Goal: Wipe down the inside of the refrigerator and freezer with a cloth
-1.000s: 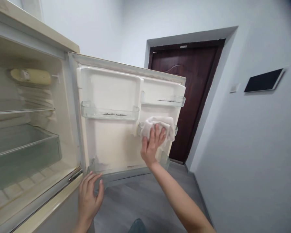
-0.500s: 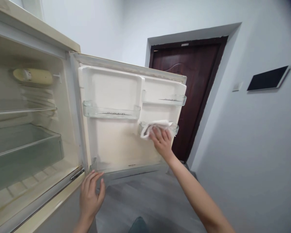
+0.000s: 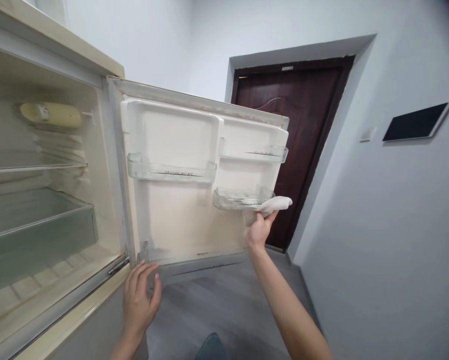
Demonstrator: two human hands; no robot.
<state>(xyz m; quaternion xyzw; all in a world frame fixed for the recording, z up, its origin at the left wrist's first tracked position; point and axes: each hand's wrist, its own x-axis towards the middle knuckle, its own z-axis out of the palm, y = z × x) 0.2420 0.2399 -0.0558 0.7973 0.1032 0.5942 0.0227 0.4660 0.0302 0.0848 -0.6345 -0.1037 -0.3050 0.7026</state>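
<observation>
An open fridge door [image 3: 179, 215] shows its inner side, with clear plastic shelves. My right hand [image 3: 260, 230] grips a white cloth [image 3: 277, 204] at the right end of the lower right door shelf [image 3: 234, 200]; the cloth sticks out past the door's edge. At the bottom left of the door, my left hand [image 3: 141, 295] is spread, its fingertips by the bottom door shelf [image 3: 202, 267]. Nothing shows in it. Whether those fingertips touch the shelf is hard to tell.
The fridge interior [image 3: 108, 215] on the left has a glass shelf [image 3: 33, 162], a clear drawer [image 3: 40, 245] and a yellowish lamp cover [image 3: 52, 115]. Beyond stand a dark red door [image 3: 303, 110] and a wall with a black panel [image 3: 415, 122]. Grey floor [image 3: 224, 310] lies below.
My right hand has moved down and right with the cloth, from the front of the lower right shelf to its right end. My left hand has hardly moved.
</observation>
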